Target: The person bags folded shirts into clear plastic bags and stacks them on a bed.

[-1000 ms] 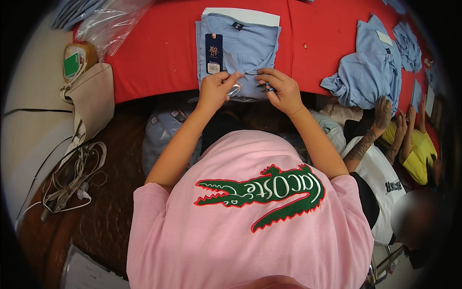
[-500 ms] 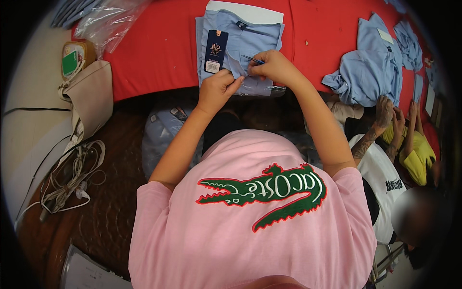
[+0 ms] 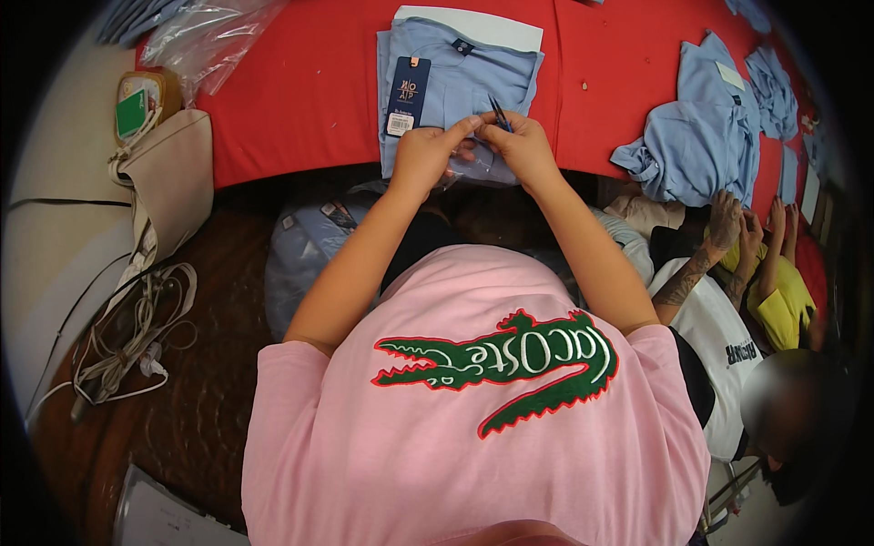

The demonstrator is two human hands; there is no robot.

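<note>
A folded light-blue shirt (image 3: 460, 73) lies on the red-covered table in front of me, with a white sheet (image 3: 469, 25) showing behind its collar. A dark navy hang tag (image 3: 409, 95) rests on its left side. Over the shirt's near edge, my left hand (image 3: 428, 153) has thumb and forefinger pinched together; what they hold, if anything, is too small to make out. My right hand (image 3: 521, 150) meets those fingertips and is closed on blue thread snips (image 3: 499, 113), their two dark points slanting up and away. Clear plastic (image 3: 490, 169) shows beneath the shirt's near edge.
More blue shirts (image 3: 696, 146) lie at the right, where two other people's hands (image 3: 726, 223) work. Clear plastic bags (image 3: 205, 41) sit at far left, near a beige bag (image 3: 168, 173) and coiled cables (image 3: 137, 318). Bagged blue garments (image 3: 314, 264) are below the table edge.
My left hand has left the shirt fabric and moved right to the right hand's fingertips. The snips have turned from pointing left to pointing up and away. The shirt has shifted slightly right.
</note>
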